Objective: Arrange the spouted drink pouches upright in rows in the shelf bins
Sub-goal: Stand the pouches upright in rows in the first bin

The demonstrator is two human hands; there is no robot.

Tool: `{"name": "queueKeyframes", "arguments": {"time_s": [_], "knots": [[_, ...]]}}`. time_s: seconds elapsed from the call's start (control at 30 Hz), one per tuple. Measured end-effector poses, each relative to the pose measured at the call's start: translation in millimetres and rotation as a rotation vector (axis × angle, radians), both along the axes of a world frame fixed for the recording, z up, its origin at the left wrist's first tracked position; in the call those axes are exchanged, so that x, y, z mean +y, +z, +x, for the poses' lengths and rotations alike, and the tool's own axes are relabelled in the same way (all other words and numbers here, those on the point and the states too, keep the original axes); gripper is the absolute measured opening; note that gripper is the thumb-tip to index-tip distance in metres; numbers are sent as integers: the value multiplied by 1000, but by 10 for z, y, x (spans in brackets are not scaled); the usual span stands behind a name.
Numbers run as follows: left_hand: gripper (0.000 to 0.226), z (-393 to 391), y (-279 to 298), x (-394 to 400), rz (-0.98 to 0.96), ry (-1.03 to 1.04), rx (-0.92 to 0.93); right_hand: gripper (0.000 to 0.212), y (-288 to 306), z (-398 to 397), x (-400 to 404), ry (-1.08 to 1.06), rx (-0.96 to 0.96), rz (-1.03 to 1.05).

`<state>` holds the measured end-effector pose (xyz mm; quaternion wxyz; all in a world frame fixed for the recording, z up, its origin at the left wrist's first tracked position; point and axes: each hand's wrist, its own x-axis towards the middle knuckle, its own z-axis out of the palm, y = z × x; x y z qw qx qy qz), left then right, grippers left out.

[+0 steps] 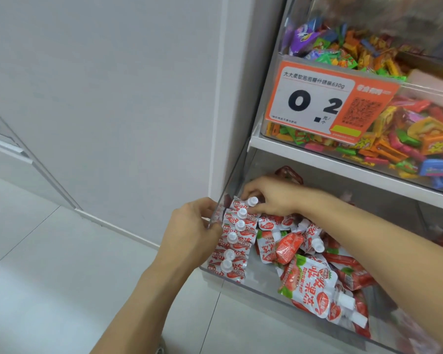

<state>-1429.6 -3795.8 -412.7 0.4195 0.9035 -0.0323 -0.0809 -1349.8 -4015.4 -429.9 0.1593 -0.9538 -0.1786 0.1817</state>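
Reaching into the lower clear bin (pixel 243 283), the right hand (pixel 271 198) has its fingers curled round the rearmost pouch (pixel 241 203) of the row, pinching it near its white cap (pixel 253 201). The left hand (pixel 192 231) is at the bin's left wall (pixel 224 200), fingers curled round the wall's upper edge and gripping it.

A row of pouches (pixel 232 249) stands upright along that left wall, six white caps showing one behind another from the front of the bin to the back. Each pouch is white and red with a strawberry picture and red Chinese lettering, too small there to read.

To the right of the row, loose pouches (pixel 289 246) lie flat and overlapping in a heap on the bin floor. One large pouch (pixel 315 287) near the front lies on its side, spout toward the lower right; its big red Chinese characters are visible but I cannot read them with confidence.

On the shelf above (pixel 343 172), a second clear bin (pixel 420 159) holds mixed sweets (pixel 404 141) in green, orange, pink and purple wrappers. An orange and white price tag (pixel 322 100) on its front shows "0.2" in large black figures, a line of Chinese text ending in "630g", and a QR code (pixel 363 111).

White wall panel (pixel 113 98) and pale floor tiles (pixel 49 277) lie to the left.
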Motion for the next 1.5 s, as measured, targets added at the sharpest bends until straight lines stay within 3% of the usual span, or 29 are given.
{"name": "queueKeyframes", "arguments": {"time_s": [0.1, 0.2, 0.33, 0.47, 0.9, 1.03, 1.13, 1.33, 1.5], "knots": [[18, -3, 29, -13, 7, -8, 1, 33, 96, 16, -13, 64, 102, -40], [15, -18, 46, -12, -1, -16, 10, 51, 265, 54, -125, 58, 227, -75], [17, -25, 4, 17, -10, -17, 8, 44, 300, 188, -225, -104, 147, 109], [16, -8, -12, 24, -5, -25, 14, 56, 234, 237, -151, 22, 316, -114], [16, 5, -6, 5, 2, -32, 15, 29, 100, 161, -272, -39, 54, -162], [16, 7, 2, 2, 2, -38, -1, 24, 131, 130, -371, -191, -100, 108], [17, 3, 17, -6, 5, -32, 5, 25, 169, 85, -226, -260, -107, 309], [15, -14, 36, -21, 9, -23, 10, 31, 191, 183, 21, -177, -85, -91], [16, 0, 52, -26, 8, -31, 17, 15, 112, 171, 65, -183, -150, -19]]}}
